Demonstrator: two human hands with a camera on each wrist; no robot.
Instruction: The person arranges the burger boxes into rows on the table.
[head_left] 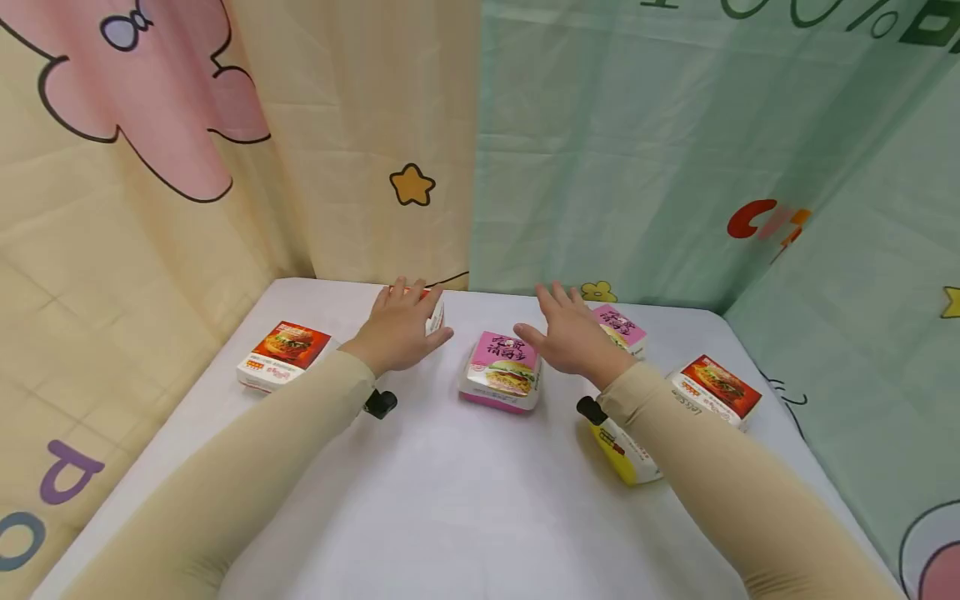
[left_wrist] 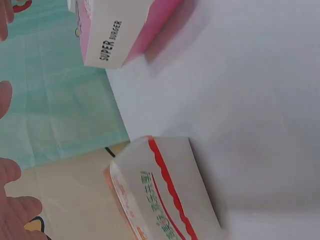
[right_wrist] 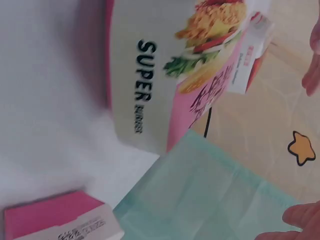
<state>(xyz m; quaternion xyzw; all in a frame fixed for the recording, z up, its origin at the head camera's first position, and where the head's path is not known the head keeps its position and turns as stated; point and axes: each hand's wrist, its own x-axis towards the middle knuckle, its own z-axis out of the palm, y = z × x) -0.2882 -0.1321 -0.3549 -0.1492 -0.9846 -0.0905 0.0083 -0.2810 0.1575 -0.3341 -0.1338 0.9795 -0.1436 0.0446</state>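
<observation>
My left hand (head_left: 401, 329) is held over the table with fingers spread. Behind it, a red-and-white burger box (head_left: 438, 313) is partly covered; its white side with a red scalloped band (left_wrist: 165, 190) fills the lower left wrist view. Between the hands sits a pink-and-white burger box (head_left: 501, 375), printed "SUPER BURGER" on its side (right_wrist: 145, 75) in the right wrist view. My right hand (head_left: 573, 337), fingers also extended, is just right of that box. A second pink burger box (head_left: 621, 327) is partly hidden behind the right hand. Neither hand holds anything.
Another red-and-white burger box (head_left: 288, 354) lies at the table's left, and one more (head_left: 716, 390) at the right. A yellow-and-white box (head_left: 625, 454) is partly under my right forearm. Printed curtains (head_left: 600, 167) surround the white table (head_left: 480, 508).
</observation>
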